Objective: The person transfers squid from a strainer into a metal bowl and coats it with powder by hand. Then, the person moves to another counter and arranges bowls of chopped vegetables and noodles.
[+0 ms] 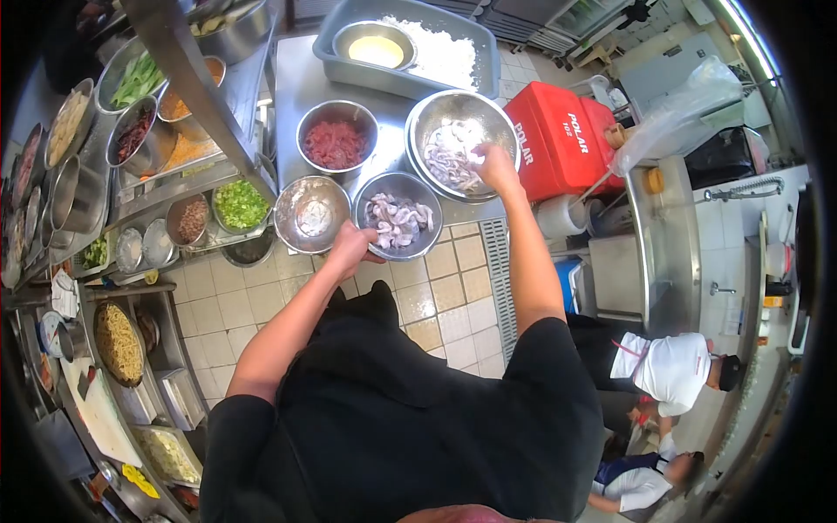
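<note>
By the L hand (350, 245), the near steel bowl (392, 180) is gripped at its near-L rim, thumb over the edge, fingers mostly hidden behind/under. In this bowl, pale purplish seafood pieces (401, 220) are heaped, look like cut squid. It's held at the near edge of the steel table (295, 74); whether any wt is borne by the table can't be told.

The R hand (499, 170) is reached into the lg far-R bowl (494, 122), fingers bent & brought together over more of the same pieces (449, 157); whether a piece is pinched can't be told. Another bowl's rim is seen just under the lg one.

Just L of the near bowl, a powder-dusted bowl (286, 202) is placed, w/ white powder (314, 218) at the bottom. Beyond these, a bowl of red meat (336, 146) is set on the table. At the far end, a grey tub (326, 54) is seen, filled w/ white powdery stuff (445, 57) plus a sm. bowl of yellow liquid (377, 50).

To the R, a red box (558, 131) marked POLAR is stood near the table. To the L, chopped greens (240, 205) etc. are kept in containers. At near R, two co-workers (667, 370) in white tops are seen, well apart from the bowls.
</note>
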`<move>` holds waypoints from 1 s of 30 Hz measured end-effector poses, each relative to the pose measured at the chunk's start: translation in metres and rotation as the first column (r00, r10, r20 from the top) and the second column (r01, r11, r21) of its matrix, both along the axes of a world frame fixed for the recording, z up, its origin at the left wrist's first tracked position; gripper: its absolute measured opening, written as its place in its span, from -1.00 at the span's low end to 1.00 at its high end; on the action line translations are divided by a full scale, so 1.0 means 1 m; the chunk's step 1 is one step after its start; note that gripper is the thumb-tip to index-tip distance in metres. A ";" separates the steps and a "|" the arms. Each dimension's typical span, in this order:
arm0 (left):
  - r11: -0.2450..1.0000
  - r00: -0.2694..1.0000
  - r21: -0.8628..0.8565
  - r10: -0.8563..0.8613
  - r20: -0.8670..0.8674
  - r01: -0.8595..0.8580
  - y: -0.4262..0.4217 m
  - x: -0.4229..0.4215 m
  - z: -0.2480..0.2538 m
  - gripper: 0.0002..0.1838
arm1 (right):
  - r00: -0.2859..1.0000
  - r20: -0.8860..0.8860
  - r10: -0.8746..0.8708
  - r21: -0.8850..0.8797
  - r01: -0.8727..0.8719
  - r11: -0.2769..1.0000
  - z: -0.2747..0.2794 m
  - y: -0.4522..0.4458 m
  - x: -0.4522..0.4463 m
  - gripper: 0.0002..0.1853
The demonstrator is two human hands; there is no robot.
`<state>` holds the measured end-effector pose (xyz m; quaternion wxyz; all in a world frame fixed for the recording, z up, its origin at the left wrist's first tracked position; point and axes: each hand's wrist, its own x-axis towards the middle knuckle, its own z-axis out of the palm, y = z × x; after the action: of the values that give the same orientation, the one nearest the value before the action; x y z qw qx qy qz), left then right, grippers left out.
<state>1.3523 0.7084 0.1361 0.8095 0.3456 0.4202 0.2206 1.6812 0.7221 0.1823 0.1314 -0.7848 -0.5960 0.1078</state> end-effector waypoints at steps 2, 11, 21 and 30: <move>1.000 0.999 0.006 0.011 -0.036 -0.011 -0.001 -0.002 -0.003 -0.64 | 0.976 0.155 0.155 -0.296 -0.103 0.950 -0.011 0.001 0.007 -0.59; 0.999 0.998 -0.002 0.047 -0.033 -0.047 -0.003 -0.015 -0.004 -0.61 | 0.680 -0.702 -0.211 -0.061 0.238 0.969 -0.053 0.039 0.014 -0.78; 0.999 0.998 -0.016 0.048 -0.040 -0.049 -0.009 -0.020 -0.005 -0.67 | 0.779 -0.625 0.058 0.182 0.073 0.981 -0.091 0.075 0.073 -0.52; 1.000 1.000 0.015 0.016 0.006 -0.017 -0.008 -0.029 -0.001 -0.61 | 0.984 0.082 0.156 -0.169 -0.140 0.976 -0.067 0.026 0.029 -0.62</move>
<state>1.3238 0.7008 0.1354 0.8061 0.3478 0.4190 0.2315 1.7103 0.7483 0.1150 0.0303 -0.7504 -0.6478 0.1280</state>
